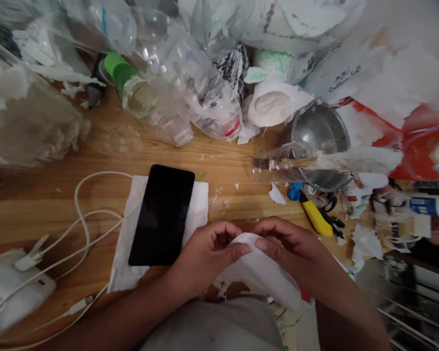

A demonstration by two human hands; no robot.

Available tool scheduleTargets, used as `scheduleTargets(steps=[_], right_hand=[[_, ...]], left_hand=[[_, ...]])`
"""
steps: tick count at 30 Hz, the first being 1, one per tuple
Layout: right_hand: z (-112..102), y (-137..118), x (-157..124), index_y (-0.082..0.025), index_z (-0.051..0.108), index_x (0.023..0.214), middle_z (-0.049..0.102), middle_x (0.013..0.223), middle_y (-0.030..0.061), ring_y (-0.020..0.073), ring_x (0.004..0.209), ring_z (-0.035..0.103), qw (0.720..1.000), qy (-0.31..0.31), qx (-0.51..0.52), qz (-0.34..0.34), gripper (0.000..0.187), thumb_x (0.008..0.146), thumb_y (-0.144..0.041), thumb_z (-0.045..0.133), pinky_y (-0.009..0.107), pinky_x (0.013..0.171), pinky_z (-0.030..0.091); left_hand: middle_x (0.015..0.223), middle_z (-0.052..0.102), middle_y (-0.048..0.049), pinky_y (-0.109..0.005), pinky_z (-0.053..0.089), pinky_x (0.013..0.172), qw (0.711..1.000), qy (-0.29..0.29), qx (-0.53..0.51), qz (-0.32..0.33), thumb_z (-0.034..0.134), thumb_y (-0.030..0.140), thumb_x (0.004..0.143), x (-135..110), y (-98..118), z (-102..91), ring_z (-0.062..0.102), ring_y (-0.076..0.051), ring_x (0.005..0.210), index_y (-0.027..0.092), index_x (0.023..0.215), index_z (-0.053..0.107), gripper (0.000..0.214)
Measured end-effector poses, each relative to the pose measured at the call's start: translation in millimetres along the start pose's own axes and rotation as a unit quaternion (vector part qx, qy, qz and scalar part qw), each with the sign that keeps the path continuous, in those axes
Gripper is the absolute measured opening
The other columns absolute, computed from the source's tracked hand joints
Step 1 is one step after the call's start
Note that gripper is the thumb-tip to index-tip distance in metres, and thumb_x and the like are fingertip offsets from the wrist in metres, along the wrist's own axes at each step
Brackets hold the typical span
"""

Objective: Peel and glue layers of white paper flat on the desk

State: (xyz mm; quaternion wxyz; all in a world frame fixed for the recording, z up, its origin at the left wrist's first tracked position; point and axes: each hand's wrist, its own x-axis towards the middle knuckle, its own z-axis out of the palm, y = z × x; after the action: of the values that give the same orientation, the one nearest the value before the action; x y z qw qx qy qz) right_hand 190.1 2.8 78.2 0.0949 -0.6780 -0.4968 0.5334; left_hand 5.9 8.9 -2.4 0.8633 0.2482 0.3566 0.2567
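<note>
Both hands meet at the near edge of a wooden table and pinch the same piece of white tissue paper. My left hand grips its left side with curled fingers and the thumb on top. My right hand grips its right side the same way. The tissue hangs down from the fingers toward my lap. Just left of my left hand a black phone lies face up on a white folded tissue.
White cables and a white charger lie at the left. Crushed clear plastic bottles, one with a green cap, pile up at the back. A metal bowl, a yellow cutter and paper scraps crowd the right.
</note>
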Motion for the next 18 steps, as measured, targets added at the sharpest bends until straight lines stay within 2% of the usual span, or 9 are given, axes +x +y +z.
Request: scheduleTargets(steps=[5,12,18], right_hand=[[6.7,-7.0,-2.0,-0.027,0.071,0.103,0.072,0.093,0.0006,0.0151,0.085,0.067,0.992,0.071,-0.069,-0.082,0.015,0.095,-0.038,0.064,0.025,0.076,0.055],[12.7,-11.2,-3.0,-0.031,0.067,0.113,0.071,0.101,-0.0020,0.0122,0.092,0.067,0.982,0.070,-0.099,-0.145,0.017,0.097,-0.027,0.063,0.023,0.081,0.053],[12.2,-17.2,-5.0,-0.028,0.066,0.095,0.067,0.090,-0.0037,0.0100,0.083,0.064,0.980,0.059,-0.119,-0.149,0.005,0.097,-0.025,0.062,0.020,0.073,0.050]], left_hand=[[0.085,0.067,-0.0009,-0.028,0.047,0.076,0.996,0.016,0.066,0.056,0.070,0.026,0.082,-0.4,-4.9,0.7,0.060,-0.014,0.081,0.018,0.090,0.066,0.012],[0.086,0.069,-0.0027,-0.030,0.048,0.076,0.976,0.016,0.185,0.112,0.064,0.027,0.088,-4.0,4.2,0.1,0.062,-0.016,0.083,0.018,0.086,0.067,0.009],[0.079,0.066,-0.0013,-0.026,0.045,0.069,0.947,0.017,0.270,0.175,0.064,0.021,0.088,-5.9,4.3,-0.6,0.059,-0.014,0.075,0.017,0.080,0.066,0.009]])
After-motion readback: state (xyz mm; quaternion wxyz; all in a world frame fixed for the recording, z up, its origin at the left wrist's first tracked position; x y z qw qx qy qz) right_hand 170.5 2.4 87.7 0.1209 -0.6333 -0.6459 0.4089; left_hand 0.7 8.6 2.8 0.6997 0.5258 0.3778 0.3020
